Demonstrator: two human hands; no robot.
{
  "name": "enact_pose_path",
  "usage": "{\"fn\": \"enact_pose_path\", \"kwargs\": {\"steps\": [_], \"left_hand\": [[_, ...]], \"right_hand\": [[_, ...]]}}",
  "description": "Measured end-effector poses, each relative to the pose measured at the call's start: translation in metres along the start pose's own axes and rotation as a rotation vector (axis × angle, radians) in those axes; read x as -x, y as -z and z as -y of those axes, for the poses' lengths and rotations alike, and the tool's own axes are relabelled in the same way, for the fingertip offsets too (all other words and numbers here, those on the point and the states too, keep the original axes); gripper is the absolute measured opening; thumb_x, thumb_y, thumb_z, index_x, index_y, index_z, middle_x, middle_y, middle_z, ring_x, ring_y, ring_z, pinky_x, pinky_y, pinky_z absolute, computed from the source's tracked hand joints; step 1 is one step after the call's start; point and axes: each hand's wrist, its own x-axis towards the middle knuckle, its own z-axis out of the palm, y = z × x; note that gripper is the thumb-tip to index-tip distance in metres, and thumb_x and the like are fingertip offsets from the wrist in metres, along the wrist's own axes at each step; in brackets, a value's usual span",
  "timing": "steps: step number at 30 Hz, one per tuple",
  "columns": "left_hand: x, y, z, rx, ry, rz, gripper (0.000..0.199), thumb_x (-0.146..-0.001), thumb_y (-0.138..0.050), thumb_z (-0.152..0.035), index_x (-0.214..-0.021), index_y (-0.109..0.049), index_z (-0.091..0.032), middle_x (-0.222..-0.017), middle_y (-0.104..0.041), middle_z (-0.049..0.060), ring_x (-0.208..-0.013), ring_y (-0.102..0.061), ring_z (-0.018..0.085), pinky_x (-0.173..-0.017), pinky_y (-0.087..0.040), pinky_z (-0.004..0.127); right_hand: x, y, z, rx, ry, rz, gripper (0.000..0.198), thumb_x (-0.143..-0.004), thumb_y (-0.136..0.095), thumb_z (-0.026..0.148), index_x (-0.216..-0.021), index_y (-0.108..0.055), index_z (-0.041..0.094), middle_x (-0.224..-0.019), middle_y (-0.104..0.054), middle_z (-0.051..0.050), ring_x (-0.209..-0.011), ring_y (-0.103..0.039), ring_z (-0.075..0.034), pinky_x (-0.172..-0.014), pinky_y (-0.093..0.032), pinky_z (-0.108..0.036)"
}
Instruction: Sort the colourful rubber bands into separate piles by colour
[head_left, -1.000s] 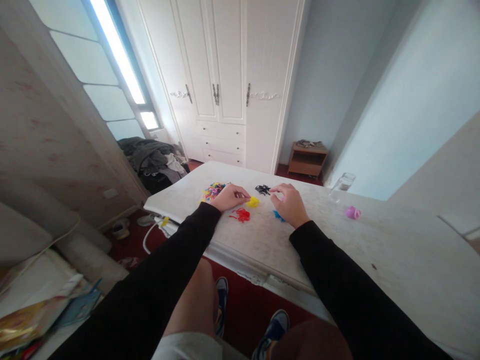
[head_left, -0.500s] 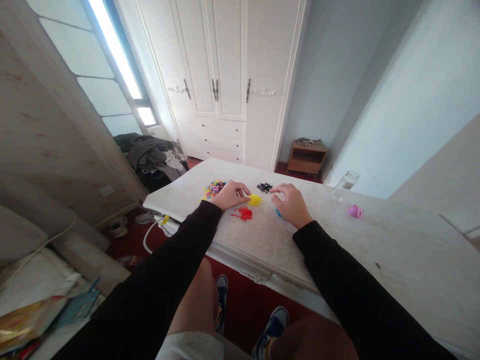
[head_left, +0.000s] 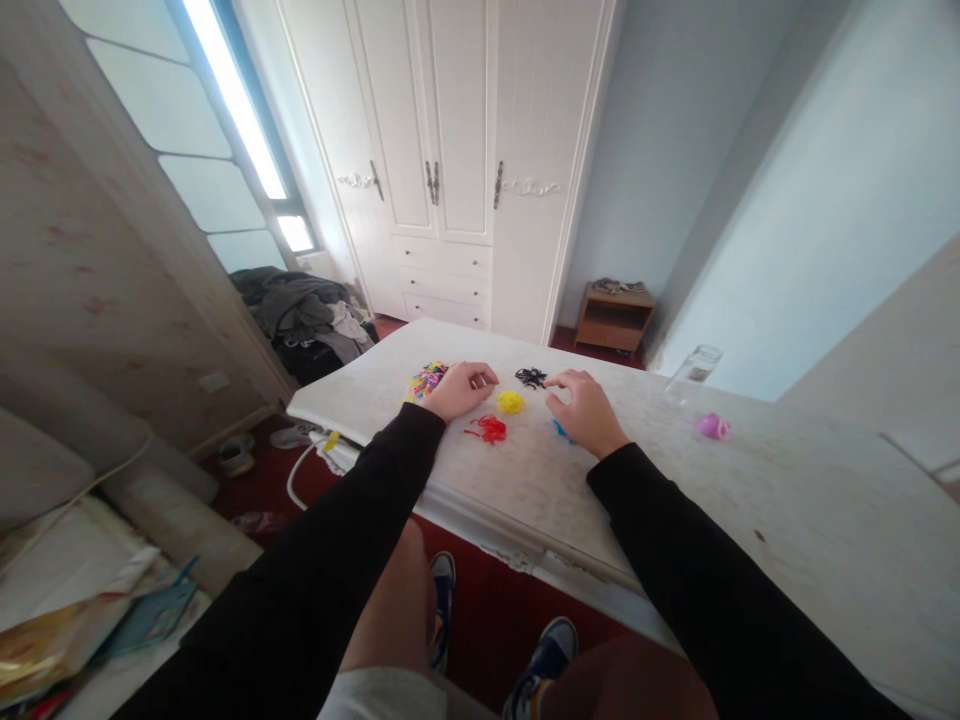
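My left hand (head_left: 460, 390) hovers with loosely curled fingers between the mixed multicoloured pile (head_left: 429, 380) and the yellow pile (head_left: 511, 402); its thumb and fingertips are apart. These piles look like small rubber bands. A red pile (head_left: 490, 429) lies just below the left hand's fingertips. My right hand (head_left: 586, 412) is at the right of the yellow pile, thumb and index finger apart, with nothing visible between them. Its fingertips are near the black pile (head_left: 531, 377). Partly under the right hand shows a blue pile (head_left: 561, 430).
On the white table (head_left: 675, 520), to the right, are a clear glass jar (head_left: 694, 372) and a pink-purple object (head_left: 713, 426). A white cable (head_left: 297, 478) hangs at the table's left edge. Behind stand a white wardrobe (head_left: 442, 100) and a small wooden cabinet (head_left: 615, 318).
My left hand has drawn back slightly from the yellow pile. My right hand's thumb and index finger have parted a little. The piles look the same.
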Motion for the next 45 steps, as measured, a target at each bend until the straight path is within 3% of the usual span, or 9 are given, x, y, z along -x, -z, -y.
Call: {"fn": "enact_pose_path", "kwargs": {"steps": [5,11,17,21,24,28,32,40,45], "left_hand": [[-0.001,0.001,-0.003,-0.032,-0.023,-0.009,0.015,-0.078,-0.061,-0.013,-0.085,-0.075,-0.014,-0.068,-0.065,0.0,-0.062,-0.055,0.012,-0.062,-0.043,0.023],[-0.001,0.003,-0.006,-0.056,-0.025,-0.022,0.015,-0.078,-0.062,-0.014,-0.086,-0.075,-0.014,-0.068,-0.065,0.0,-0.062,-0.054,0.012,-0.063,-0.044,0.024],[0.001,0.003,-0.004,-0.024,-0.045,0.054,0.01,-0.08,-0.063,-0.018,-0.081,-0.072,-0.014,-0.07,-0.068,0.001,-0.065,-0.06,0.013,-0.066,-0.047,0.025],[-0.001,0.002,0.001,-0.124,-0.041,0.089,0.013,-0.081,-0.063,-0.022,-0.082,-0.074,-0.015,-0.079,-0.073,0.004,-0.073,-0.065,0.017,-0.073,-0.052,0.03],[-0.002,0.002,0.004,-0.175,-0.108,0.095,0.021,-0.088,-0.059,-0.027,-0.087,-0.077,-0.016,-0.102,-0.077,0.01,-0.096,-0.068,0.023,-0.094,-0.053,0.038],[-0.003,0.0,0.005,-0.225,-0.164,0.127,0.029,-0.095,-0.051,-0.029,-0.1,-0.078,-0.018,-0.128,-0.074,0.01,-0.127,-0.059,0.026,-0.118,-0.04,0.046],[-0.003,-0.002,0.006,-0.264,-0.106,0.177,0.033,-0.099,-0.048,-0.031,-0.108,-0.077,-0.02,-0.123,-0.076,0.007,-0.125,-0.059,0.025,-0.118,-0.039,0.045],[-0.007,-0.003,0.007,-0.194,-0.125,0.15,0.03,-0.096,-0.054,-0.03,-0.102,-0.079,-0.017,-0.117,-0.077,0.01,-0.116,-0.066,0.025,-0.113,-0.044,0.041],[-0.011,-0.009,-0.005,-0.223,-0.155,0.155,0.032,-0.098,-0.053,-0.03,-0.114,-0.078,-0.019,-0.129,-0.073,0.011,-0.128,-0.061,0.027,-0.119,-0.039,0.046]], "right_hand": [[-0.008,0.0,-0.005,0.149,-0.061,0.121,0.034,-0.092,-0.055,0.026,-0.118,-0.073,0.016,-0.128,-0.073,-0.013,-0.124,-0.059,-0.03,-0.103,-0.047,-0.044],[-0.01,-0.004,0.004,0.24,-0.029,0.241,0.052,-0.094,-0.056,0.033,-0.144,-0.06,0.019,-0.149,-0.063,-0.013,-0.137,-0.052,-0.033,-0.108,-0.043,-0.049],[-0.002,0.0,0.004,0.215,-0.049,0.211,0.045,-0.094,-0.056,0.033,-0.135,-0.065,0.019,-0.142,-0.067,-0.013,-0.132,-0.055,-0.033,-0.105,-0.044,-0.05],[-0.001,-0.001,0.005,0.188,-0.054,0.224,0.039,-0.093,-0.057,0.032,-0.128,-0.068,0.02,-0.139,-0.069,-0.012,-0.13,-0.056,-0.032,-0.103,-0.044,-0.05],[0.0,-0.002,0.007,0.175,-0.051,0.216,0.037,-0.092,-0.058,0.033,-0.125,-0.069,0.019,-0.136,-0.07,-0.012,-0.129,-0.057,-0.032,-0.102,-0.045,-0.05],[0.0,-0.003,0.007,0.168,-0.047,0.217,0.035,-0.092,-0.058,0.032,-0.123,-0.069,0.02,-0.135,-0.07,-0.011,-0.128,-0.057,-0.031,-0.101,-0.044,-0.049],[0.0,-0.002,0.008,0.167,-0.047,0.233,0.035,-0.093,-0.059,0.033,-0.123,-0.069,0.02,-0.135,-0.07,-0.011,-0.128,-0.057,-0.031,-0.1,-0.045,-0.048],[0.001,-0.001,0.01,0.158,-0.053,0.239,0.032,-0.092,-0.058,0.033,-0.12,-0.07,0.02,-0.133,-0.07,-0.011,-0.125,-0.057,-0.031,-0.099,-0.044,-0.047],[-0.001,0.0,0.012,0.172,-0.048,0.248,0.032,-0.092,-0.057,0.032,-0.119,-0.07,0.02,-0.131,-0.071,-0.011,-0.124,-0.057,-0.03,-0.099,-0.044,-0.046]]}}
